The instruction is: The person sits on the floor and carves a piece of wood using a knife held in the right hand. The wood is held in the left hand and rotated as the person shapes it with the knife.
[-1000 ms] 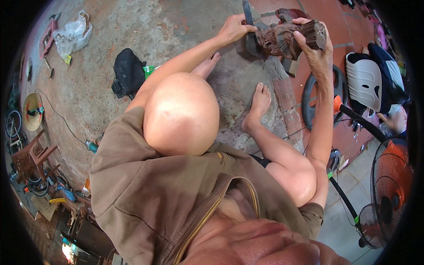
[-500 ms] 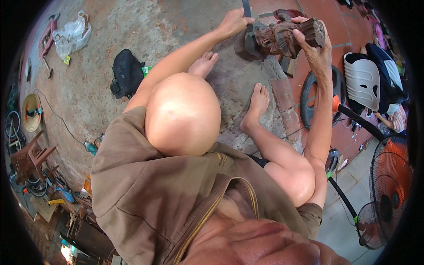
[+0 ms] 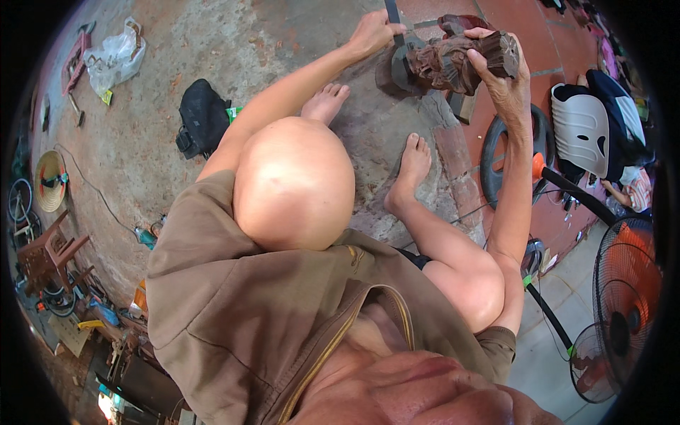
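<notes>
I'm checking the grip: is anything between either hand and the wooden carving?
The right hand grips the wooden carving directly, with nothing visible in between. For the left hand, the dark flat strip it holds lies in between, near the carving's left end.

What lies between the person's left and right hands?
The head view shows the carving, held by the right hand, and part of a dark strip in the left hand.
</notes>
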`<state>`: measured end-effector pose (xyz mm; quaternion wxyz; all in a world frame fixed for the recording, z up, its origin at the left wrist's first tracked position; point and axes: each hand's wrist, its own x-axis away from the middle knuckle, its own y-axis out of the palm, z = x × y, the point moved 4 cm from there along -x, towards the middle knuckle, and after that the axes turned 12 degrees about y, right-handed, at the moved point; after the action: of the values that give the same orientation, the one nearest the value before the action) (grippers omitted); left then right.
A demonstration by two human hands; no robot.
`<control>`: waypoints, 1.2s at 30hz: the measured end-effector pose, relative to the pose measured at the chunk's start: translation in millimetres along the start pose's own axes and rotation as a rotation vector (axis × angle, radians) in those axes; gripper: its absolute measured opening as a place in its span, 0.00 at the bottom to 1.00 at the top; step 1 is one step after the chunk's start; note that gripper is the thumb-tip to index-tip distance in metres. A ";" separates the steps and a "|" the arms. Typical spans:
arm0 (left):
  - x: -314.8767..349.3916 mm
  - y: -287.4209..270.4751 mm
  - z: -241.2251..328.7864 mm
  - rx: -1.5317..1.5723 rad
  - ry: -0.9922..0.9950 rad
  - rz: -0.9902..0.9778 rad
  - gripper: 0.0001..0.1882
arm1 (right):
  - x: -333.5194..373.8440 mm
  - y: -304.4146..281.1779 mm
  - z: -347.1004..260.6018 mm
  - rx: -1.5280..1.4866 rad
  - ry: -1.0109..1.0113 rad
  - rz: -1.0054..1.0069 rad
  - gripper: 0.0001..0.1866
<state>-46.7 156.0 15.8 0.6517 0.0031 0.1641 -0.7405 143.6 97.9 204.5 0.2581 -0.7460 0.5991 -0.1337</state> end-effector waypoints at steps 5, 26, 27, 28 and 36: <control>24.7 3.3 -4.0 0.035 0.082 0.021 0.13 | 0.1 3.5 -1.2 -0.152 0.081 -0.060 0.12; -6.5 0.0 -10.8 0.006 0.002 -0.036 0.12 | -0.4 4.2 -0.7 -0.139 0.031 -0.048 0.13; -9.4 0.3 -12.9 -0.004 -0.012 -0.020 0.12 | -0.7 4.3 -1.0 -0.141 0.022 -0.045 0.13; -12.3 -0.3 -15.1 -0.014 -0.025 -0.003 0.12 | -0.9 3.0 -0.7 -0.111 0.023 -0.041 0.13; 22.8 5.1 1.6 0.149 -0.066 0.028 0.12 | -0.4 -3.1 6.0 -0.091 0.037 -0.038 0.12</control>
<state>-44.9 133.0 11.0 0.6652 0.0295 0.0872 -0.7410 149.1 100.1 201.3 0.2102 -0.7655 0.5951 -0.1250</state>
